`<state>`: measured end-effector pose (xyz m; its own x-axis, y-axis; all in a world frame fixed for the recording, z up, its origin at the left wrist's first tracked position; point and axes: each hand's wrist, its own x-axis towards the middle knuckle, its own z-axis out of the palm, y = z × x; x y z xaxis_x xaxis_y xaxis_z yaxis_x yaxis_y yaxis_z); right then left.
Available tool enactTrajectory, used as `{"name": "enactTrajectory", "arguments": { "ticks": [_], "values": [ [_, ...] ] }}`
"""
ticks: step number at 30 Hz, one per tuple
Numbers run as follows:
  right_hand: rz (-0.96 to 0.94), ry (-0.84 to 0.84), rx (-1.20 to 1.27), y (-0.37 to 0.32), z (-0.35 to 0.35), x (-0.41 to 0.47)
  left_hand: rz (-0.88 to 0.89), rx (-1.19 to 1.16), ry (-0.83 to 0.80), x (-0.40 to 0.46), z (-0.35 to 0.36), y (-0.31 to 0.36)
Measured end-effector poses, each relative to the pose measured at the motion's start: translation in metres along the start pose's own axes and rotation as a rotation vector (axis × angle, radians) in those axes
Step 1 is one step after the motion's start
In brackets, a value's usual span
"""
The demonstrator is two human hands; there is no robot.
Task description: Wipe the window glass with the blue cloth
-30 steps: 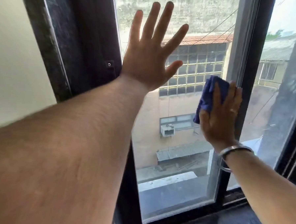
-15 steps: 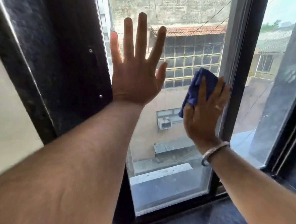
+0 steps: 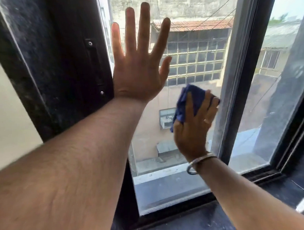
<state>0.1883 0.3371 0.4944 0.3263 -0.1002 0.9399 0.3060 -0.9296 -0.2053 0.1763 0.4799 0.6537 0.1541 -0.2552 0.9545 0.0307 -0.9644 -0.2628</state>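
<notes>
My left hand [image 3: 138, 71] is flat on the window glass [image 3: 169, 189], up high on the left side. All its fingers are spread wide and point up. It holds nothing. The side of my wrist is right next to the dark window frame [image 3: 71, 66] on the left. That frame has two small screws [image 3: 90, 42] in it.

My right hand [image 3: 192, 128] is lower down and to the right. It presses the blue cloth [image 3: 187, 102] flat on the glass. My fingers lie on top of the cloth and push it against the pane. The cloth is bunched up, and it sticks out above my fingers and to the left of them. I have a ring [image 3: 205, 120] on one finger and a silver bangle [image 3: 199, 162] on my wrist.

Just to the right of the cloth is the upright bar [image 3: 241, 78] that splits the window. My fingertips are close to it, but I cannot tell if they touch it. There is another pane [image 3: 274, 108] on the far side of the bar.

Under the window, near me, is a dark stone sill [image 3: 197, 223]. Through the glass I can see a building [image 3: 196, 59] with lots of little square windows and a red roof.
</notes>
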Motion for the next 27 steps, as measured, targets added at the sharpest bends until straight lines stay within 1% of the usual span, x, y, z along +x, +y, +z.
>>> {"name": "enactTrajectory", "arguments": {
  "ticks": [1, 3, 4, 5, 6, 7, 8, 10, 11, 12, 13, 14, 15, 17, 18, 19, 20, 21, 23, 25, 26, 27],
  "values": [
    [-0.179, -0.033, 0.002, -0.015, 0.004, -0.013, 0.003, -0.004, -0.006, -0.001, 0.0, 0.0],
    [-0.691, -0.144, -0.057, -0.013, 0.004, -0.034, 0.01, -0.006, -0.018, -0.002, -0.002, -0.001],
    [-0.871, -0.182, -0.077, 0.004, 0.0, -0.031, 0.016, -0.008, -0.025, -0.002, -0.003, -0.001],
    [-0.956, -0.185, -0.082, 0.022, -0.005, -0.022, 0.02, -0.008, -0.027, -0.002, -0.004, -0.001],
    [-0.95, -0.171, -0.085, 0.039, -0.011, -0.011, 0.02, -0.002, -0.026, -0.002, -0.005, -0.001],
    [-0.86, -0.144, -0.093, 0.052, -0.018, 0.002, 0.018, 0.004, -0.024, -0.002, -0.005, -0.001],
    [-0.71, -0.115, -0.114, 0.063, -0.025, 0.018, 0.016, 0.006, -0.023, -0.002, -0.005, -0.001],
    [-0.336, -0.036, -0.108, 0.072, -0.03, 0.057, 0.011, 0.015, -0.016, -0.002, -0.002, -0.001],
    [-0.156, 0.015, -0.075, 0.064, -0.027, 0.074, 0.011, 0.015, -0.013, -0.002, -0.001, -0.001],
    [-0.024, 0.057, -0.054, 0.051, -0.024, 0.083, 0.012, 0.01, -0.012, -0.003, 0.0, -0.001],
    [0.02, 0.08, -0.041, 0.035, -0.02, 0.083, 0.014, 0.005, -0.01, -0.003, 0.0, -0.001],
    [-0.041, 0.068, -0.031, 0.024, -0.016, 0.074, 0.014, 0.003, -0.008, -0.004, 0.0, -0.001],
    [-0.204, 0.018, -0.031, 0.02, -0.011, 0.055, 0.012, 0.001, -0.006, -0.005, 0.0, -0.001],
    [-0.646, -0.095, -0.084, 0.039, -0.009, 0.01, 0.008, -0.002, -0.013, -0.004, -0.001, 0.0],
    [-0.798, -0.129, -0.112, 0.058, -0.012, -0.004, 0.008, -0.007, -0.019, -0.004, -0.002, 0.001],
    [-0.859, -0.145, -0.132, 0.074, -0.017, -0.009, 0.007, -0.011, -0.027, -0.004, -0.003, 0.002],
    [-0.828, -0.145, -0.142, 0.084, -0.021, -0.008, 0.006, -0.011, -0.034, -0.004, -0.004, 0.003],
    [-0.721, -0.142, -0.139, 0.087, -0.022, -0.002, 0.002, -0.009, -0.039, -0.005, -0.003, 0.003],
    [-0.348, -0.097, -0.075, 0.073, -0.02, 0.025, -0.007, -0.009, -0.036, -0.006, -0.003, 0.002],
    [-0.011, 0.03, -0.015, 0.044, -0.012, 0.052, -0.012, -0.006, -0.02, -0.006, -0.001, 0.002],
    [0.073, 0.075, 0.007, 0.028, -0.008, 0.057, -0.013, -0.012, -0.012, -0.005, -0.001, 0.002],
    [0.049, 0.092, 0.016, 0.017, -0.005, 0.052, -0.016, -0.022, -0.004, -0.006, 0.0, 0.002]
  ]
}}
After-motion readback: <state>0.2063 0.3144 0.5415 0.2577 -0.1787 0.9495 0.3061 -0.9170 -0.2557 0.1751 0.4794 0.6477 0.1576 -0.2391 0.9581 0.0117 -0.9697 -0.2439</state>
